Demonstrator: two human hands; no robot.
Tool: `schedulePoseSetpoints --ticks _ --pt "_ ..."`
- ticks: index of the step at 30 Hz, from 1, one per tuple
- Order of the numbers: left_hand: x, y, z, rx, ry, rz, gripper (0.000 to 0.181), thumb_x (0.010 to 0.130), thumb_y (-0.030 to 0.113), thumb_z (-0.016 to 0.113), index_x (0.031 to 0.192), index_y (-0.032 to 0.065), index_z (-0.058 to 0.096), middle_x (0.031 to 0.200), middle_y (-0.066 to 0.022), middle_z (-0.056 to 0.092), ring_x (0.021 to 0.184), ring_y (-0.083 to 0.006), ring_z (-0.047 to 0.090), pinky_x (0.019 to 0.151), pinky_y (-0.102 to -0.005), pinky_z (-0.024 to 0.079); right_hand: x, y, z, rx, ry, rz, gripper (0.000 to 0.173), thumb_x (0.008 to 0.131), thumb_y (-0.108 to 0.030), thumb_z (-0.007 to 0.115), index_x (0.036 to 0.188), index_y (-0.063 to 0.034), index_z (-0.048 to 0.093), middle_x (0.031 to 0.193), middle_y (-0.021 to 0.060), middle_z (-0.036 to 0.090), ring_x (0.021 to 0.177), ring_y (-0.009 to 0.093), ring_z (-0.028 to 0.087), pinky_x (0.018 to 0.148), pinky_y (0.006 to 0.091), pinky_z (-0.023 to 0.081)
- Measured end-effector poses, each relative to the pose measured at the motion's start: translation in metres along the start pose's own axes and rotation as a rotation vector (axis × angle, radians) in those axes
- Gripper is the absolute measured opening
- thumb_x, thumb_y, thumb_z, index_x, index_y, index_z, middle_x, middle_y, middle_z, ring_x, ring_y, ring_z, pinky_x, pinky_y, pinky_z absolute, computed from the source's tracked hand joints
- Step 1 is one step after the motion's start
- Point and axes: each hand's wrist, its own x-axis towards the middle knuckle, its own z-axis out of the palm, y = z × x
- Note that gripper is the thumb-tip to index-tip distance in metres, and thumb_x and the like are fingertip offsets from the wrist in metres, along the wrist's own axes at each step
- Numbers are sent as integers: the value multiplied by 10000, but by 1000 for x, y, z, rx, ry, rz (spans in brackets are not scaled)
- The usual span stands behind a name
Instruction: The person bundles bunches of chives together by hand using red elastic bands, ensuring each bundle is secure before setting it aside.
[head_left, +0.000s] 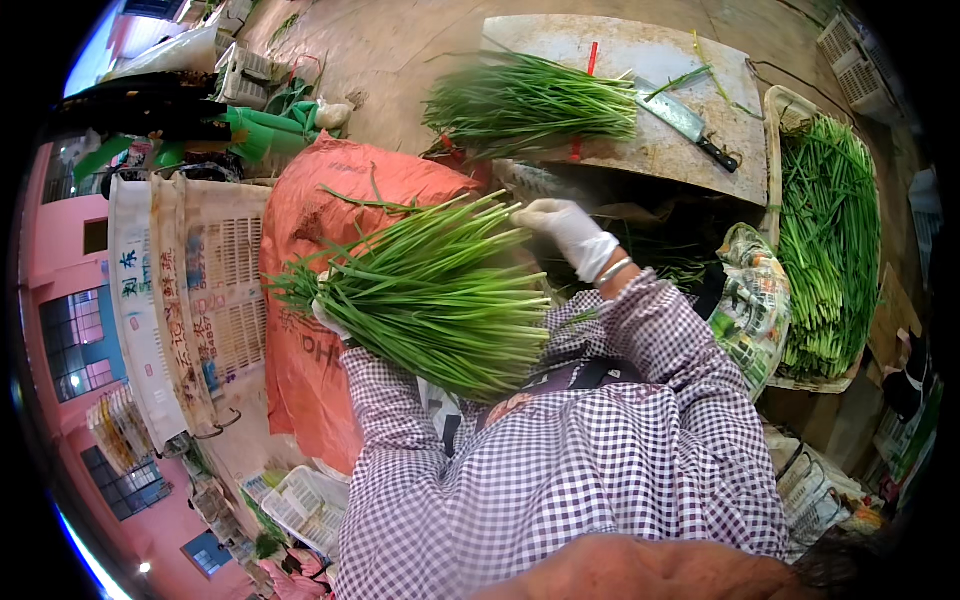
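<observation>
My left hand (328, 311), in a white glove, is closed around the leafy end of a large fanned bunch of green garlic chives (442, 300). The pale stem ends spread to the right. My right hand (551, 225), also white-gloved with a silver bangle at the wrist, has its fingertips together at the upper stem ends; whether they pinch a stalk is unclear. A second chive bunch (547, 101) lies on a worn board (697, 56), with red strips (592, 58) showing beyond its edges. Beside it rests a cleaver (675, 112) with a black handle.
An orange-red woven sack (300, 367) lies left of and beneath the held bunch. Stacked plastic crates (225, 300) stand at the left. On the right is a crate (772, 172) filled with chives, near a printed plastic-like covering (757, 300). A white basket (300, 502) sits lower left.
</observation>
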Motion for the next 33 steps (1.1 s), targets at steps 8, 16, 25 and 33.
schedulePoseSetpoints --ticks 8,16,25,33 --pt "2 -4 7 -61 -11 -23 306 877 274 570 1071 46 633 1027 -100 663 951 -272 640 894 -449 529 -29 -8 -80 -1119 128 19 225 867 -252 679 941 -48 738 925 56 722 917 189 654 848 312 494" --pt "1 -3 26 39 48 -19 277 856 250 577 1041 49 623 985 -81 653 911 -257 633 876 -427 524 -1 18 -13 -784 -27 -544 420 730 -244 846 1056 -20 705 989 145 696 937 268 661 843 351 509" --pt "7 4 23 114 -22 -55 300 833 274 615 1046 63 617 1007 -77 652 904 -234 636 873 -414 528 -3 19 14 -522 -109 -429 263 800 -71 750 1049 -30 676 947 52 670 876 139 620 811 278 498" --pt "12 2 19 13 -72 -52 266 831 298 644 992 89 613 1032 -79 652 919 -231 629 877 -415 523 -6 12 18 -813 100 -507 201 752 -149 719 908 -34 663 852 139 655 805 281 653 741 365 510"
